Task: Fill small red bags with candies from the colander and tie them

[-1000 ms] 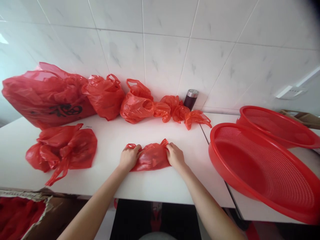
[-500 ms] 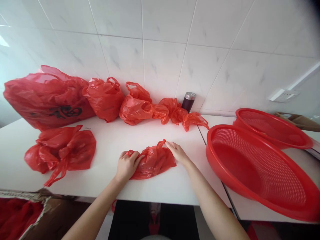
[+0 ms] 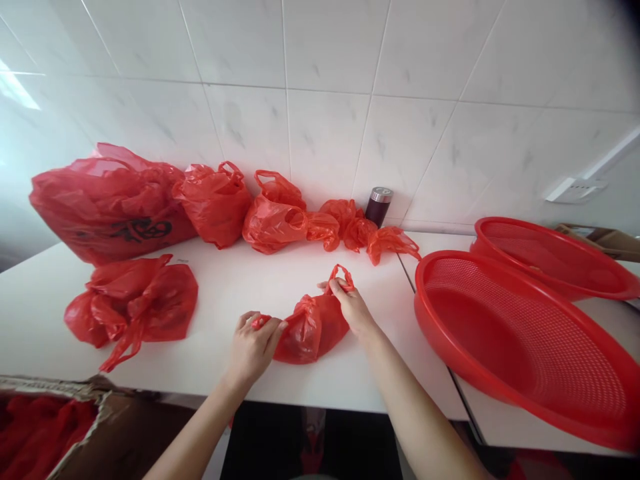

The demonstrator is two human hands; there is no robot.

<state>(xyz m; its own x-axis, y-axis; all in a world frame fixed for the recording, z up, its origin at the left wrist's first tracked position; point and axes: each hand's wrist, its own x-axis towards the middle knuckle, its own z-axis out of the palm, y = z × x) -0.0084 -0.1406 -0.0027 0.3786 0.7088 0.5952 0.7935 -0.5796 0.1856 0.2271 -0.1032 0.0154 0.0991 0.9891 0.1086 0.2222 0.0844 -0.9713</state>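
A small red plastic bag (image 3: 307, 333) rests on the white table between my hands, its top gathered and twisted in the middle. My left hand (image 3: 255, 341) is closed on the bag's left end, with a bit of red film poking out above the fingers. On the other side, my right hand (image 3: 346, 301) grips the bag's right handle, whose loop stands up over the fingers. What the bag contains is hidden by the film. Another filled red plastic bag (image 3: 170, 303) lies to the left of my hands.
Along the tiled wall stand a large red bag (image 3: 100, 220), several smaller red bags (image 3: 215, 207) and a dark tumbler (image 3: 377, 208). Two red mesh baskets (image 3: 480, 333) occupy the right side. An open carton (image 3: 115, 427) with red material is below the table's left front edge.
My right hand has taken hold of the handle and lifted it, so its loop now stands up. The bag is pulled tauter between both hands. The view has shifted slightly.
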